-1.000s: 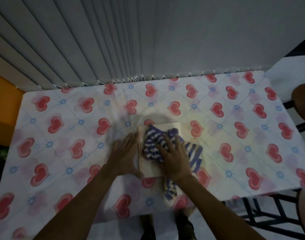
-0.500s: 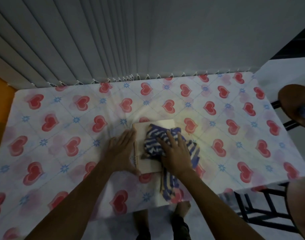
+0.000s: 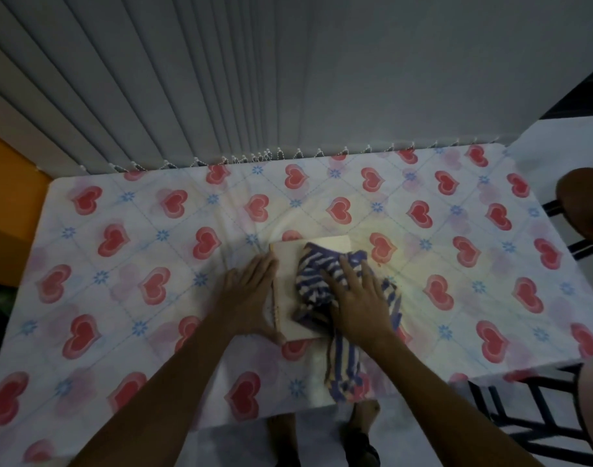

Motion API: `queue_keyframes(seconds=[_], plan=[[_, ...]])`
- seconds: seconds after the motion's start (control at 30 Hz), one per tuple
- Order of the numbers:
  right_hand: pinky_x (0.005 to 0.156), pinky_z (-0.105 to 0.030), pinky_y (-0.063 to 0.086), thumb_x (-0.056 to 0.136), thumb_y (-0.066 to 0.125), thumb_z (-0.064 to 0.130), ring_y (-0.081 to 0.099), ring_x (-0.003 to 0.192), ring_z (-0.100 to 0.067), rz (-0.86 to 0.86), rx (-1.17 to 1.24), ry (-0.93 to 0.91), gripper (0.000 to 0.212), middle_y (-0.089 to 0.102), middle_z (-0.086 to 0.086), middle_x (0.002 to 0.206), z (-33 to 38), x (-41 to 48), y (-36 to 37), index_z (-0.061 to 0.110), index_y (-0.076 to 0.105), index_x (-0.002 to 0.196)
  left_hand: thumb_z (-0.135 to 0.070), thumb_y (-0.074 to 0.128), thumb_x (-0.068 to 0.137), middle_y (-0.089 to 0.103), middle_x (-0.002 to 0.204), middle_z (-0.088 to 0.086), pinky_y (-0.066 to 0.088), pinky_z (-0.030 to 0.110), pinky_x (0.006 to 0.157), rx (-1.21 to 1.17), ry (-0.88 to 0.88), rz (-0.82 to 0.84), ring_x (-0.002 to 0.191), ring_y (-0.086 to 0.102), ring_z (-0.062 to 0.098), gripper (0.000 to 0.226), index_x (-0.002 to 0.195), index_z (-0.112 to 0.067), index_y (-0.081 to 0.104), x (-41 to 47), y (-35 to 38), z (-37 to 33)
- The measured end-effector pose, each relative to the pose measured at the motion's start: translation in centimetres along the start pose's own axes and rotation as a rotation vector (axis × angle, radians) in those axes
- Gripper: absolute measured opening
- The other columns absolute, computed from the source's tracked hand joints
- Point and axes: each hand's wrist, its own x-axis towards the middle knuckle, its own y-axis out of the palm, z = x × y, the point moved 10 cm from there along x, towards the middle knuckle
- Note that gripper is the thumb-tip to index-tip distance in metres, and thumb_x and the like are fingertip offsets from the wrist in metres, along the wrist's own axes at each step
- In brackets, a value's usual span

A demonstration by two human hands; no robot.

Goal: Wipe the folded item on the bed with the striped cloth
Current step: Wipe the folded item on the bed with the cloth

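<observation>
The scene is dimly lit overall. A warm pool of light is cast on the bed sheet (image 3: 406, 251) at the centre, and brightness falls off toward the frame edges. The blinds (image 3: 153, 79) are left grey and dull. Straight lines are bowed by wide-angle distortion. Fine detail is softened by slight blur and noise.

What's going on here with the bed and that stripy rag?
A person is wiping a cream, flat folded item lying on a bed covered in a white sheet with red hearts. The right hand presses a blue-and-white striped cloth flat onto it, one end trailing toward the bed's near edge. The left hand lies open against the item's left edge, steadying it.
</observation>
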Motion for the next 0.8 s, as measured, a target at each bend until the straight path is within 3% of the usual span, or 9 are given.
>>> queue_keyframes(seconds=[0.1,0.2,0.3,0.37,0.5,0.63,0.73,0.8], plan=[[0.122,-0.063,0.013,0.098,0.049,0.056,-0.002,0.152,-0.047,0.014,0.009,0.045,0.068,0.002,-0.008,0.17,1.0,3.1,-0.5,0.04,0.022,0.158,-0.104,0.054,0.035,-0.021,0.17,-0.003,0.012,0.062,0.12,0.018,-0.007,-0.007,0.157,-0.014,0.017,0.166,0.161,-0.021,-0.015,0.1,0.1,0.1],[0.121,-0.065,0.012,0.098,0.045,0.058,-0.004,0.152,-0.047,0.032,-0.028,-0.046,0.067,0.004,-0.008,0.17,3.9,2.3,0.3,0.036,0.025,0.158,-0.103,0.056,0.039,-0.019,0.17,-0.002,0.012,0.062,0.121,0.036,-0.001,-0.003,0.157,-0.013,0.018,0.163,0.161,-0.02,-0.014,0.1,0.2,0.1],[0.116,-0.071,0.022,0.09,0.053,0.065,0.007,0.152,-0.047,0.073,-0.022,-0.203,0.074,0.018,-0.009,0.168,5.8,-2.1,1.7,0.036,0.034,0.155,-0.098,0.06,0.044,-0.016,0.171,0.0,0.014,0.061,0.122,0.04,0.009,-0.01,0.157,-0.011,0.02,0.159,0.161,-0.019,-0.012,0.0,0.3,0.0],[0.113,-0.071,0.026,0.088,0.046,0.068,0.014,0.151,-0.048,0.098,-0.021,-0.253,0.073,0.021,-0.009,0.168,4.8,-4.0,1.9,0.04,0.033,0.155,-0.097,0.06,0.045,-0.016,0.171,-0.001,0.017,0.06,0.122,0.05,0.003,-0.019,0.158,-0.01,0.019,0.158,0.161,-0.018,-0.012,0.1,0.2,0.0],[0.115,-0.068,0.026,0.097,0.05,0.049,0.008,0.151,-0.049,0.074,-0.054,-0.117,0.065,0.009,-0.009,0.17,-0.2,-0.7,-0.1,0.041,0.024,0.156,-0.104,0.052,0.033,-0.021,0.17,-0.002,0.014,0.06,0.122,0.027,-0.007,-0.011,0.157,-0.012,0.018,0.167,0.16,-0.02,-0.015,0.2,0.2,0.2],[0.12,-0.065,0.014,0.093,0.05,0.066,-0.003,0.151,-0.049,0.091,-0.014,0.041,0.077,0.001,-0.007,0.17,0.5,4.6,-1.2,0.041,0.02,0.158,-0.106,0.05,0.031,-0.022,0.169,-0.003,0.014,0.06,0.121,0.021,-0.018,-0.009,0.157,-0.012,0.019,0.168,0.161,-0.021,-0.015,0.4,0.5,0.4],[0.119,-0.07,0.009,0.095,0.054,0.057,-0.005,0.15,-0.051,0.093,-0.031,-0.002,0.075,0.003,-0.01,0.17,3.8,4.5,-0.3,0.037,0.02,0.159,-0.106,0.049,0.033,-0.022,0.169,0.0,0.012,0.059,0.121,0.045,-0.016,-0.004,0.157,-0.013,0.02,0.167,0.16,-0.019,-0.017,0.5,0.6,0.5],[0.118,-0.072,0.011,0.092,0.055,0.062,-0.002,0.151,-0.05,0.116,-0.019,-0.088,0.078,0.009,-0.01,0.17,5.9,2.3,0.6,0.035,0.025,0.158,-0.103,0.051,0.036,-0.014,0.171,0.002,0.015,0.059,0.121,0.034,-0.01,-0.019,0.158,-0.006,0.023,0.164,0.16,-0.017,-0.013,0.5,0.5,0.3]])
